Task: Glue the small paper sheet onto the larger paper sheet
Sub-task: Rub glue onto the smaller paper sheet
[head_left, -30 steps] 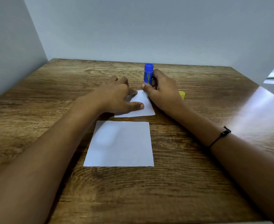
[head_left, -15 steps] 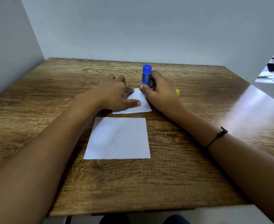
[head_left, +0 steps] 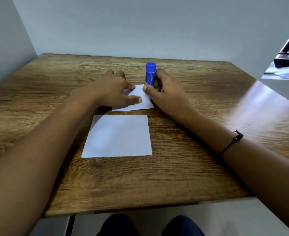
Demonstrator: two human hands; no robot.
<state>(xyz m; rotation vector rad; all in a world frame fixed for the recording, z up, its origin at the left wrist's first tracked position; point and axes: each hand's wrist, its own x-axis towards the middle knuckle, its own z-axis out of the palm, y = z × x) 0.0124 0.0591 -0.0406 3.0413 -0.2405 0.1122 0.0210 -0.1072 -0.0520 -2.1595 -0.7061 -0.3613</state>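
The right hand [head_left: 165, 92] grips the upright blue plastic glue stick [head_left: 150, 74], its bottom on the small white paper sheet [head_left: 140, 103]; the left hand [head_left: 113, 92] presses that sheet flat beside it.

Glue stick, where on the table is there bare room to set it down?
Bare wood lies right of the large sheet and along the far table edge. Around the small sheet, both hands and the glue stick crowd together.
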